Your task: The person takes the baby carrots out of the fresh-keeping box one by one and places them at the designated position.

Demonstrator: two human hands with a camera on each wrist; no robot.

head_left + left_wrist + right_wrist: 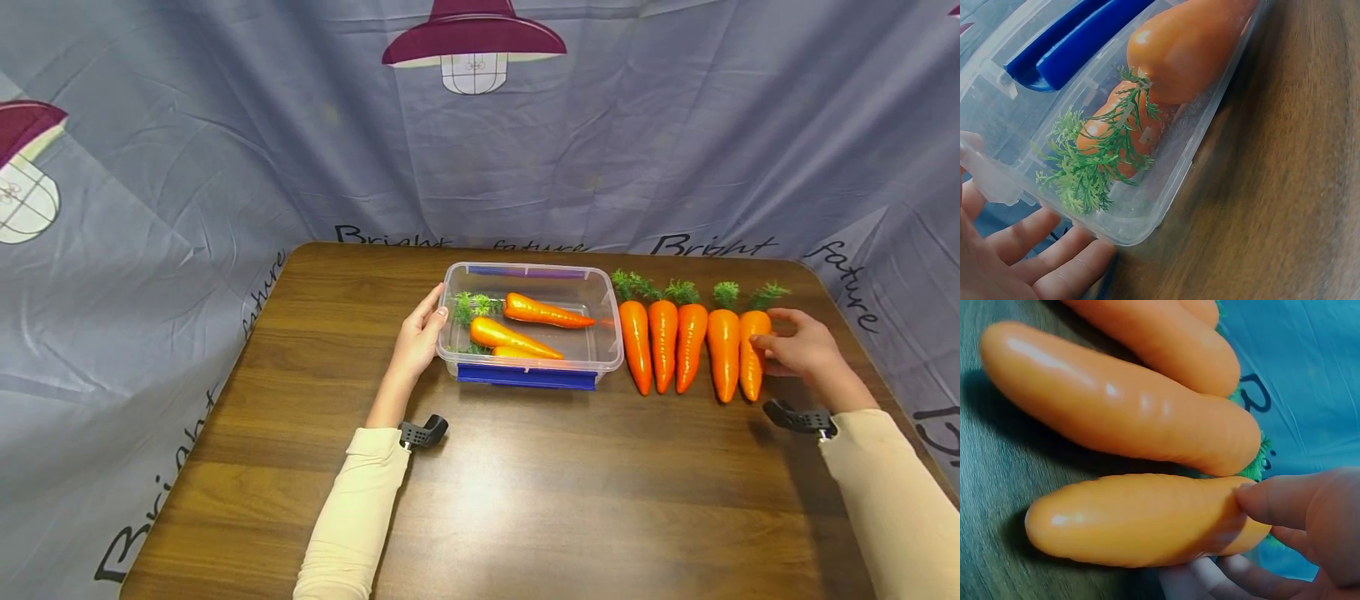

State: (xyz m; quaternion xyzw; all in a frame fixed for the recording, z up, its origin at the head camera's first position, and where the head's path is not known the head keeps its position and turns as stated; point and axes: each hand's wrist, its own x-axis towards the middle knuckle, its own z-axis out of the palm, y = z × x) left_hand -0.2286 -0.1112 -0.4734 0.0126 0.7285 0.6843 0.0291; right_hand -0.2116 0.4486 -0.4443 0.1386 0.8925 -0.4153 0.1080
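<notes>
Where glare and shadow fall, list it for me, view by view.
Head: white glare on the table in front of the box; left wrist: a soft highlight on the upper carrot; right wrist: bright spots on the held carrot and its neighbour, with a dark shadow between them.

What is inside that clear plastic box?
Three orange carrots show inside the clear plastic box, leafy green tops toward its left end. Only part of the nearest carrot shows, and anything beneath the three is covered.

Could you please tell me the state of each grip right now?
Left grip: holding the clear container by its end.
Right grip: holding the rightmost carrot.
</notes>
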